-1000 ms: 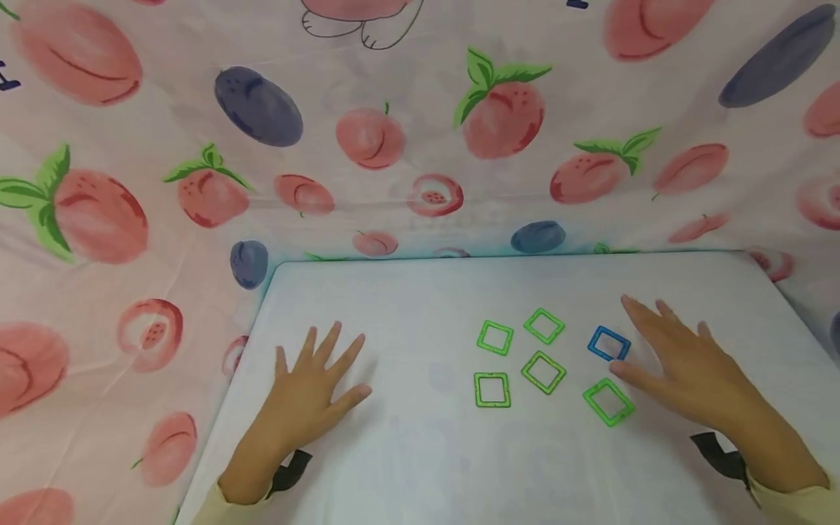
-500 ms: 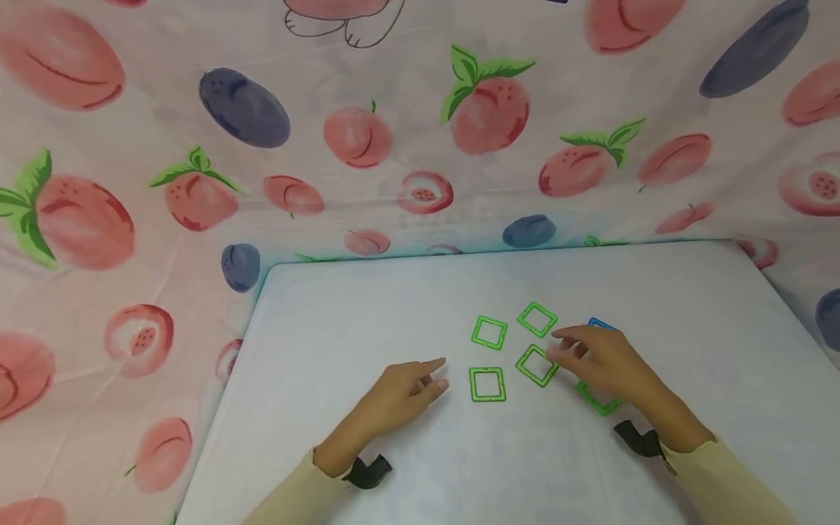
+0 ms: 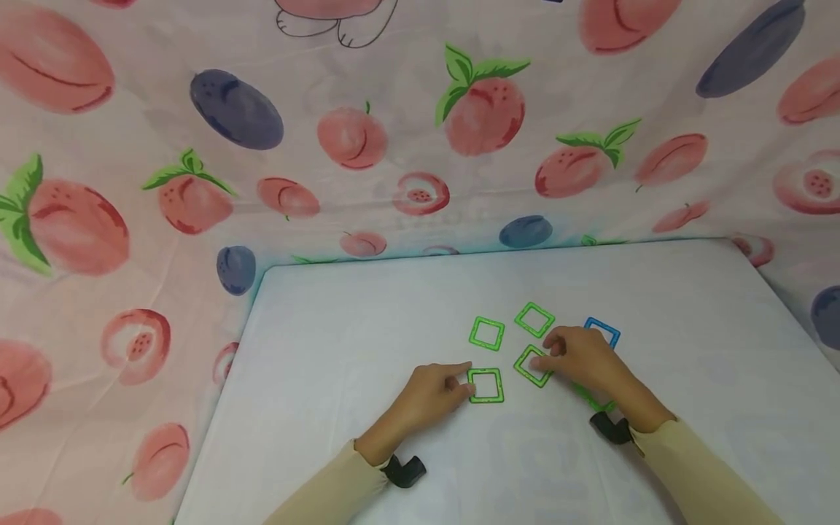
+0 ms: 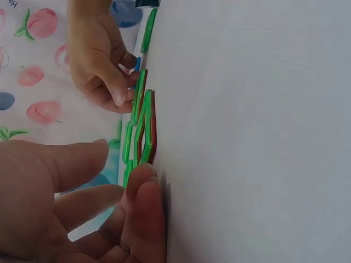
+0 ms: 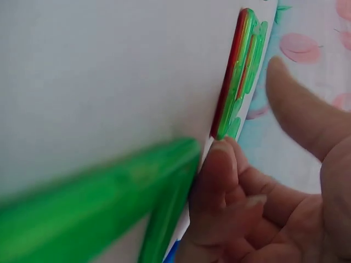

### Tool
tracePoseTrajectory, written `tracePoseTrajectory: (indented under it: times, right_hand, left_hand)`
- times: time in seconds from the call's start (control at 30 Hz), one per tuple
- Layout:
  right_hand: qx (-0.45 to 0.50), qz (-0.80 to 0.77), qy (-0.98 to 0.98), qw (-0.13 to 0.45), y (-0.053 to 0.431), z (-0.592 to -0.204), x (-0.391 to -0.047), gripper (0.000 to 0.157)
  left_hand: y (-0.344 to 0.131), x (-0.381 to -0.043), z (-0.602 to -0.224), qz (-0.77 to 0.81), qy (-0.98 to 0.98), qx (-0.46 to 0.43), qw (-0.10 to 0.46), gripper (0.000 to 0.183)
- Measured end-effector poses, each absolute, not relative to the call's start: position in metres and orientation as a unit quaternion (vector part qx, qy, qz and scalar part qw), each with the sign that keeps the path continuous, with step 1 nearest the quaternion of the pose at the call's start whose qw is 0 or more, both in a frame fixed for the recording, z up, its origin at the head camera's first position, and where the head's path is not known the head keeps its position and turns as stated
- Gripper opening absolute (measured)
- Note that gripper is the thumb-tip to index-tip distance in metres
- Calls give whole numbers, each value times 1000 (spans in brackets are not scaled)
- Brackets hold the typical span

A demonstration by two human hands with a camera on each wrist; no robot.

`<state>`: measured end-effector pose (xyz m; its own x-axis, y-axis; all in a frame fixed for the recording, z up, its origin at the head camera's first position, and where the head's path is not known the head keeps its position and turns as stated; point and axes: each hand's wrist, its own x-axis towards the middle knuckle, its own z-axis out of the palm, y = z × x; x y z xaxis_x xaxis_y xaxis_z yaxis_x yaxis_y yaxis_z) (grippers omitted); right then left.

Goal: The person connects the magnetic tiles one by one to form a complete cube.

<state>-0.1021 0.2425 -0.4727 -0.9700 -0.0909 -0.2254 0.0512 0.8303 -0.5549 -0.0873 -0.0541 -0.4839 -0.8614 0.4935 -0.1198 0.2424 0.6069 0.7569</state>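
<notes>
Several green square frames and one blue square frame (image 3: 610,337) lie flat on the white table. My left hand (image 3: 426,399) is at the left edge of the front-left green square frame (image 3: 485,400), fingertips against or just beside it. Its index finger points forward, and the left wrist view shows the thumb apart from the other fingers. My right hand (image 3: 584,359) hovers by the right corner of the middle green square frame (image 3: 527,374). In the right wrist view its thumb (image 5: 307,115) stands away from the fingers. Another green square frame (image 3: 593,399) is partly hidden beneath the right hand.
Two more green square frames, a left one (image 3: 472,337) and a right one (image 3: 534,308), lie farther back. Fruit-print cloth (image 3: 367,189) hangs behind and left of the table (image 3: 341,313). Each wrist carries a black mount.
Both hands have come inward from spread positions toward the green square frames. The left moved right, the right moved left over the blue and right-hand green frames. The view shifted slightly.
</notes>
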Motion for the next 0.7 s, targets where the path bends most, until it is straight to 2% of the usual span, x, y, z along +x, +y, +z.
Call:
tracePoseTrajectory:
  times: [0.1,0.37,0.53,0.7]
  right_hand:
    - [5,-293,947,130,240,-472,-105,44]
    - [-6,-294,946,136,239,-471,-108,22]
    - [-14,-286,946,150,238,-468,-106,21]
    - [-19,-283,944,167,237,-461,-102,26]
  left_hand:
    - [-50,-89,-484,392,882,205,165,44]
    - [-46,-90,-484,395,881,179,186,44]
    - [-45,-91,-483,400,880,169,193,43]
    - [-45,-91,-482,398,881,168,192,44]
